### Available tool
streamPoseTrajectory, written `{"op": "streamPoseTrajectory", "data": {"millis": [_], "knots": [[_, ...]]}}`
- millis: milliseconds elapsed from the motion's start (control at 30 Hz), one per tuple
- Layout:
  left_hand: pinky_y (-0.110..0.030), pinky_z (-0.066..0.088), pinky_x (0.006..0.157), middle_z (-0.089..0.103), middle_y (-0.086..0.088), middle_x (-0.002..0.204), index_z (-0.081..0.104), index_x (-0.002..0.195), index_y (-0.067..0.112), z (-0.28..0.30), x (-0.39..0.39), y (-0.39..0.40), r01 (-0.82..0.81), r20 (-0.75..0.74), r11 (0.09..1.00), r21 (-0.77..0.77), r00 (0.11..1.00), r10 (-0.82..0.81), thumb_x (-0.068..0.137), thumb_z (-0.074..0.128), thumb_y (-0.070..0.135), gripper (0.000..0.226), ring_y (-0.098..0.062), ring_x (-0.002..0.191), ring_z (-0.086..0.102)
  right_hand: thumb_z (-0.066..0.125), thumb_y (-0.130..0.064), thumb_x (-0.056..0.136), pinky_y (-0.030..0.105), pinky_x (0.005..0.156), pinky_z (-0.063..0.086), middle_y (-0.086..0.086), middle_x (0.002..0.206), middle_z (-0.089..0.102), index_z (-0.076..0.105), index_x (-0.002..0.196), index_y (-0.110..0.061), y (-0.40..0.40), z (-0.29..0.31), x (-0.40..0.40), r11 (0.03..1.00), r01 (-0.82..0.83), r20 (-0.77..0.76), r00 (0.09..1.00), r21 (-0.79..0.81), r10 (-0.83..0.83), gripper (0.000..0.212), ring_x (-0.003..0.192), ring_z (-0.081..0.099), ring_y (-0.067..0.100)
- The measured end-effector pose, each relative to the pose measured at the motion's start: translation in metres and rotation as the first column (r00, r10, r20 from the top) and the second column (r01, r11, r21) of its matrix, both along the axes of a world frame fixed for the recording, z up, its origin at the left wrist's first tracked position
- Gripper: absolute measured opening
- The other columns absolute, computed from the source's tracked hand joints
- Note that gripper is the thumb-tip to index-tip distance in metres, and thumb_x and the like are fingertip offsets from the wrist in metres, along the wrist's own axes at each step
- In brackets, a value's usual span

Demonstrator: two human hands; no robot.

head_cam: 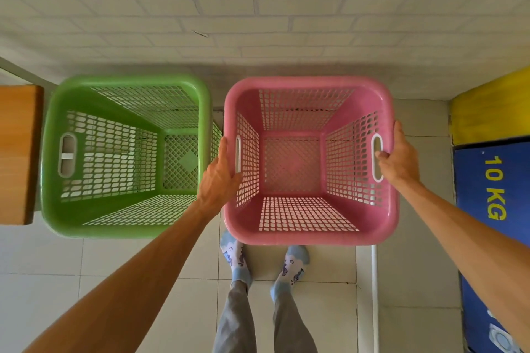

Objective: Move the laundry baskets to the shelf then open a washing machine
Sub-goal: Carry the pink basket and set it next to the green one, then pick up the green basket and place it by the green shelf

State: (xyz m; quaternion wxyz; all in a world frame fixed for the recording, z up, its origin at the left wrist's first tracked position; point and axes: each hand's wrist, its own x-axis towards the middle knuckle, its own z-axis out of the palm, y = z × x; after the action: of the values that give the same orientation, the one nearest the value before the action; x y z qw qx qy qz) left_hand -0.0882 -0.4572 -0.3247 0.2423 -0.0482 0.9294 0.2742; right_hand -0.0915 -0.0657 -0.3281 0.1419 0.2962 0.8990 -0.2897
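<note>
Seen from the head camera, looking straight down, two hands hold a pink basket (311, 163) by its sides. Left hand (219, 178) lies against the outside of the basket's left wall, thumb over the rim beside the white-edged handle slot; its fingers are hidden behind the wall, so I cannot tell how tightly they curl, though the hand is plainly pressed to the basket. Right hand (397, 156) is clenched on the right rim, fingers (383, 155) hooked in through the white handle slot and palm outside. This basket is empty, its walls and bottom perforated, and it sits above the person's feet in patterned socks (236, 259); whether it rests on anything or hangs in the hands I cannot tell. Just beside it on the left, close but apart, stands a green basket (126, 156), also empty, with a grey handle slot in its left wall. Left of the green basket is a wooden surface (18, 152), its edge near the basket's rim. To the right of the pink basket is a blue panel (491, 209) marked "10 KG" in yellow, with a yellow block (490, 106) beyond it. A white tube (374, 295) runs along the pale tiled floor (114, 261) below the pink basket's right corner. A white brick wall (258, 8) fills the top.
</note>
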Motion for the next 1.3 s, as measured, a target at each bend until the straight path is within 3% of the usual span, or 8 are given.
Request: {"op": "streamPoseTrajectory", "data": {"millis": [200,333,467,633,900,1133,1300], "knots": [[-0.061,0.057,0.086,0.047,-0.025,0.146,0.002,0.161,0.017,0.029,0.004,-0.011,0.019,0.053,1.0,-0.009,0.998,-0.018,0.091,0.069,0.028,0.098,-0.042,0.113,0.065,0.074,-0.025,0.09,0.053,0.1,0.052,0.013,0.142,0.055,0.026,0.157,-0.02,-0.01,0.039,0.009,0.968,-0.239,-0.029,0.97,0.071,0.242,0.083,0.128,0.057,0.034],[-0.058,0.057,0.085,0.043,-0.024,0.149,0.01,0.16,0.015,0.059,0.006,-0.02,0.034,-0.006,0.999,-0.033,0.999,-0.035,0.091,0.065,0.035,0.09,-0.042,0.115,0.062,0.066,-0.035,0.095,0.056,0.112,0.04,0.019,0.154,0.042,0.029,0.156,-0.008,-0.043,0.063,0.015,0.95,-0.285,0.037,0.959,0.127,0.282,0.077,0.141,0.043,0.038],[-0.055,0.06,0.077,0.049,-0.02,0.141,0.017,0.157,0.017,0.073,0.003,-0.049,0.025,-0.088,0.999,-0.038,0.996,-0.028,0.093,0.061,0.036,0.08,-0.036,0.103,0.065,0.064,-0.036,0.097,0.05,0.122,0.028,0.017,0.16,0.036,0.031,0.157,-0.007,-0.098,0.08,0.011,0.925,-0.37,-0.018,0.928,0.092,0.373,0.074,0.148,0.034,0.034],[-0.046,0.057,0.091,0.055,-0.017,0.131,0.028,0.154,0.009,0.078,0.016,-0.095,0.112,-0.225,0.988,-0.109,0.965,-0.134,0.09,0.07,0.028,0.079,-0.032,0.114,0.056,0.064,-0.03,0.098,0.04,0.119,0.031,0.014,0.159,0.039,0.035,0.156,-0.007,-0.182,0.087,0.009,0.863,-0.505,-0.124,0.855,0.028,0.504,0.069,0.148,0.036,0.029],[-0.046,0.053,0.097,0.054,-0.02,0.132,0.033,0.152,0.003,0.085,0.031,-0.214,0.026,-0.184,0.985,-0.172,0.981,-0.058,0.091,0.069,0.022,0.073,-0.033,0.118,0.054,0.063,-0.026,0.097,0.038,0.12,0.032,0.012,0.157,0.041,0.035,0.156,-0.006,-0.3,0.086,0.008,0.808,-0.589,-0.167,0.796,0.007,0.581,0.068,0.147,0.037,0.026],[-0.054,0.052,0.099,0.048,-0.024,0.141,0.033,0.151,0.006,0.076,0.01,-0.312,-0.049,-0.191,0.978,-0.204,0.982,0.01,0.091,0.066,0.022,0.07,-0.04,0.126,0.051,0.062,-0.025,0.098,0.042,0.121,0.031,0.014,0.163,0.031,0.022,0.16,-0.007,-0.365,0.081,-0.006,0.796,-0.605,-0.054,0.795,-0.008,0.604,0.076,0.15,0.034,0.028],[-0.058,0.049,0.098,0.044,-0.028,0.142,0.026,0.155,0.007,0.063,-0.014,-0.357,-0.103,-0.121,0.96,-0.261,0.99,0.073,0.085,0.063,0.006,0.079,-0.045,0.126,0.047,0.066,-0.021,0.094,0.042,0.105,0.051,0.014,0.151,0.045,0.021,0.159,-0.012,-0.405,0.065,-0.019,0.835,-0.55,0.037,0.834,-0.012,0.55,0.079,0.132,0.054,0.031]]}}
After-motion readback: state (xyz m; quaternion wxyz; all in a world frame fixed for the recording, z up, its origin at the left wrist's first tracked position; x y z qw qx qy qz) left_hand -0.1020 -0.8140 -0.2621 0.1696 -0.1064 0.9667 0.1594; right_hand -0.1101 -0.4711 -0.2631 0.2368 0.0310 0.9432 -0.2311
